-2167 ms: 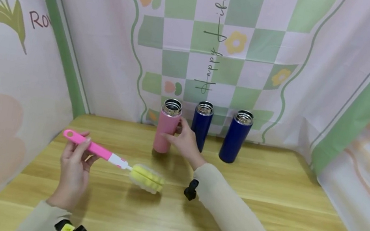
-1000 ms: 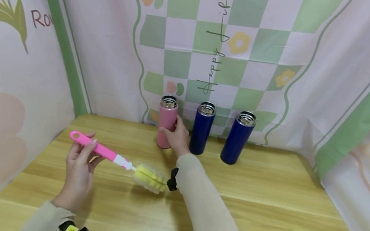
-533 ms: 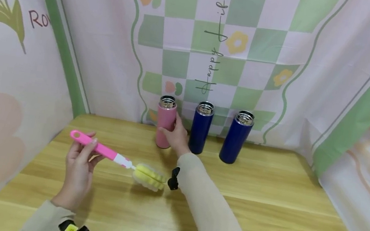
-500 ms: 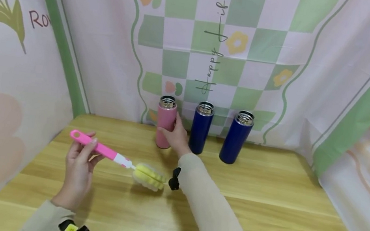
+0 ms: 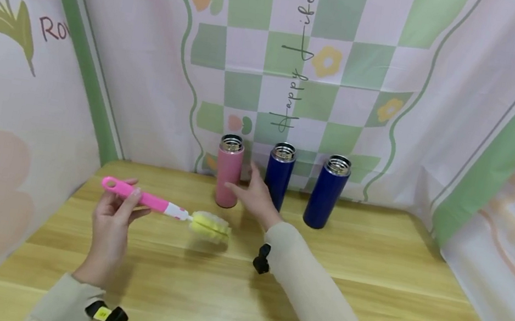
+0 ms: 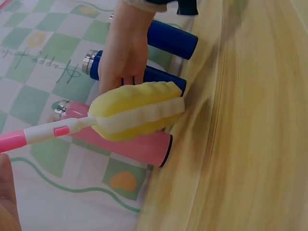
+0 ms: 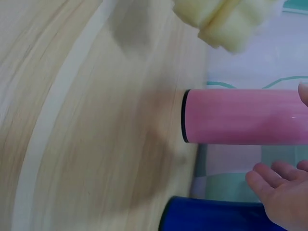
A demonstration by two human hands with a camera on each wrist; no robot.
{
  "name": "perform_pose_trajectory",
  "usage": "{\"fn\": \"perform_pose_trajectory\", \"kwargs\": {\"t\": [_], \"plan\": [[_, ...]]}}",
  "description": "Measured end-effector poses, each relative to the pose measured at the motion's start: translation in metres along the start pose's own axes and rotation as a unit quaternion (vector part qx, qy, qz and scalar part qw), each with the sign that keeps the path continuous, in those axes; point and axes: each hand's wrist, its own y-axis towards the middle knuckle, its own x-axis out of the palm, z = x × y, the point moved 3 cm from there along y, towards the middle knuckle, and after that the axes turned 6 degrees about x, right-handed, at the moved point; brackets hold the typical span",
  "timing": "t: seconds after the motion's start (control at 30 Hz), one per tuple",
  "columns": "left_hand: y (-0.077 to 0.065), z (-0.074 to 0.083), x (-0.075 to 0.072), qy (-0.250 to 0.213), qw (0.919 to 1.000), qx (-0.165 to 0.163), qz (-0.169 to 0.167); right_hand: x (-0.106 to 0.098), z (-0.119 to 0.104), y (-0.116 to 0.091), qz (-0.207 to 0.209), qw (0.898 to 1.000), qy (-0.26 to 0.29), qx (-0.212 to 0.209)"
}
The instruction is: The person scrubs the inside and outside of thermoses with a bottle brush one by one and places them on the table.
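Note:
My left hand (image 5: 112, 225) grips the pink handle of a bottle brush (image 5: 146, 199) in the head view. The brush's yellow and white sponge head (image 6: 137, 110) hangs above the table, in front of the bottles in the left wrist view. A pink bottle (image 5: 227, 175) stands upright without a lid near the back. Beside it, my right hand (image 5: 257, 196) has its thumb and fingers spread; the right wrist view shows a gap between the fingers (image 7: 272, 178) and the pink bottle. Part of a dark blue bottle (image 5: 279, 172) is hidden behind this hand.
A second dark blue bottle (image 5: 327, 196), open at the top, stands to the right. The wooden table (image 5: 197, 296) meets a patterned cloth (image 5: 244, 47) behind the bottles, with more cloth at both sides.
The pink bottle has moved slightly back and left to its present spot. My right hand has since let go and drawn off to the right. The brush has risen a little.

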Motion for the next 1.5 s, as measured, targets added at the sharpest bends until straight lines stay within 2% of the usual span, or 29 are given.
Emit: {"fn": "perform_pose_trajectory", "kwargs": {"t": [0.23, 0.4, 0.6, 0.73, 0.83, 0.9, 0.97, 1.13, 1.2, 1.37, 1.5], "plan": [[0.002, 0.001, 0.003, 0.037, 0.9986, 0.028, -0.026, -0.009, -0.005, -0.011, -0.024, 0.999, -0.038, -0.003], [0.002, 0.000, 0.004, 0.071, 0.9937, 0.063, -0.059, -0.019, -0.009, -0.022, -0.058, 0.996, -0.059, -0.022], [0.001, -0.001, 0.009, 0.103, 0.9832, 0.110, -0.103, -0.032, -0.013, -0.036, -0.103, 0.991, -0.072, -0.048], [0.002, -0.003, 0.010, 0.134, 0.9755, 0.128, -0.119, -0.038, -0.014, -0.043, -0.118, 0.988, -0.076, -0.061], [0.003, -0.004, 0.011, 0.169, 0.9650, 0.142, -0.142, -0.043, -0.012, -0.049, -0.123, 0.986, -0.090, -0.069], [0.003, -0.007, 0.011, 0.192, 0.9548, 0.151, -0.169, -0.047, -0.010, -0.053, -0.127, 0.984, -0.099, -0.071], [0.004, -0.011, 0.011, 0.220, 0.9392, 0.166, -0.205, -0.052, -0.007, -0.058, -0.130, 0.982, -0.112, -0.075], [0.007, -0.020, 0.006, 0.297, 0.8859, 0.226, -0.276, -0.070, 0.000, -0.070, -0.126, 0.978, -0.139, -0.091], [0.009, -0.024, 0.002, 0.312, 0.8703, 0.245, -0.292, -0.077, 0.002, -0.074, -0.121, 0.977, -0.146, -0.096], [0.013, -0.034, -0.007, 0.333, 0.8393, 0.267, -0.336, -0.094, 0.008, -0.085, -0.110, 0.973, -0.173, -0.110], [0.014, -0.043, -0.014, 0.356, 0.7995, 0.296, -0.382, -0.105, 0.018, -0.095, -0.112, 0.968, -0.191, -0.115]]}}
